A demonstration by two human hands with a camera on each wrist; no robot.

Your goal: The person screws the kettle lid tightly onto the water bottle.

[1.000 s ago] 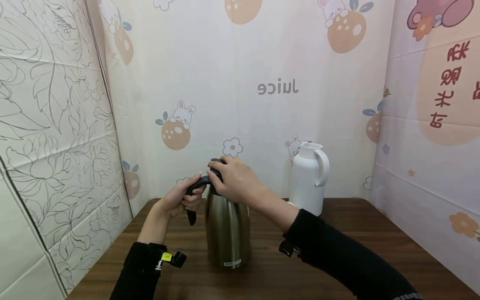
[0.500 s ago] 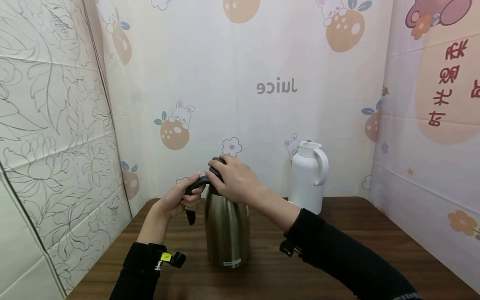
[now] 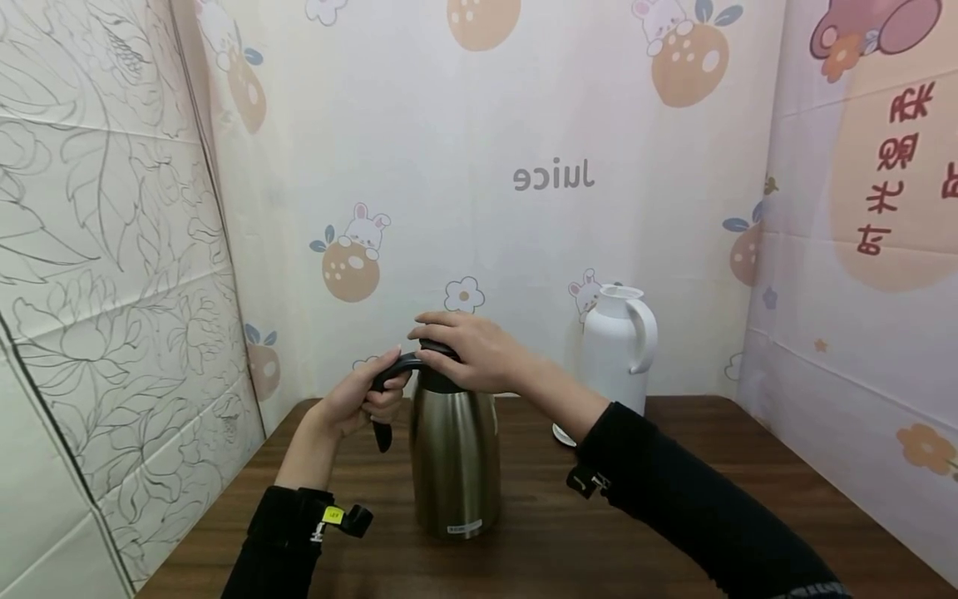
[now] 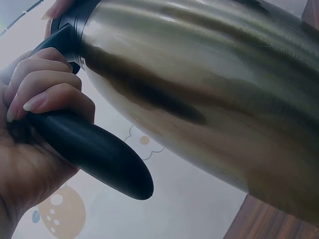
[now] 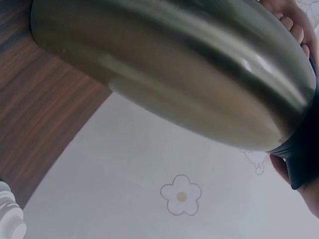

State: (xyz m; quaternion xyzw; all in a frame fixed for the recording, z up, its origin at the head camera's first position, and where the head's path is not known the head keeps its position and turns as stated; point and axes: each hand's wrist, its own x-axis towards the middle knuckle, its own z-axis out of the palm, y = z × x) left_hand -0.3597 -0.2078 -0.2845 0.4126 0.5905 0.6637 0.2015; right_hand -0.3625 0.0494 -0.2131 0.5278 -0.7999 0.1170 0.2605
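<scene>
A bronze-toned metal thermos jug [image 3: 455, 462] stands upright on the table in the head view, with a black collar and a black handle [image 4: 94, 152]. My left hand [image 3: 358, 395] grips that handle near its top, fingers curled round it, as the left wrist view shows close up. Over the jug's mouth, my right hand [image 3: 475, 349] holds the black lid [image 3: 440, 346], thumb on the near side and fingers reaching across the far side. Most of the lid is hidden beneath that hand. The dark spout [image 5: 297, 172] shows in the right wrist view.
A white jug [image 3: 615, 358] with its top uncovered stands at the back right, handle facing right. A white ridged stopper-like piece [image 5: 10, 214] lies on the brown wooden table [image 3: 524, 549], partly behind my right sleeve. Printed curtains [image 3: 554, 100] enclose the back and sides.
My right hand has turned on the lid: its fingers now stretch further left and the wrist sits slightly higher and right. More of the collar shows. Left hand and jug have stayed put.
</scene>
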